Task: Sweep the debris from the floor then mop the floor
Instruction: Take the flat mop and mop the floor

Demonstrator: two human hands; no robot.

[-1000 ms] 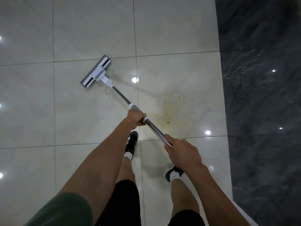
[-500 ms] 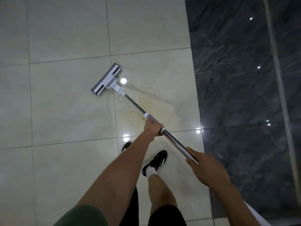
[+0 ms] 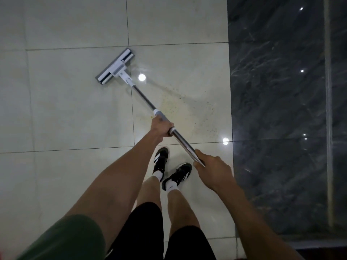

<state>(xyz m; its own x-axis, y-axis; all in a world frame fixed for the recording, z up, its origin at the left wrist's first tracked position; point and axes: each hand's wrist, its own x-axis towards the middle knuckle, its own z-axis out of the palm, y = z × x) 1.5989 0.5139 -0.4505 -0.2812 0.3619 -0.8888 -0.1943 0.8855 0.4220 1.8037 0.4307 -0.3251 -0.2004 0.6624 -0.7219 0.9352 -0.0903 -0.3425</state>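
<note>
A person grips a mop handle (image 3: 144,99) with both fists, left hand (image 3: 161,128) forward, right hand (image 3: 213,168) at its near end, the shaft running up-left to the mop head (image 3: 115,67), which lies left of the yellowish stain (image 3: 185,111) on the floor (image 3: 65,109).

Both hands — left hand (image 3: 161,128), right hand (image 3: 213,169) — grip mop (image 3: 144,98) w/ head flat on floor (image 3: 65,109) (stain (image 3: 184,109) beside).

Dim, slightly soft picture; ceiling lights glare off glossy floor tiles (image 3: 75,109).
</note>
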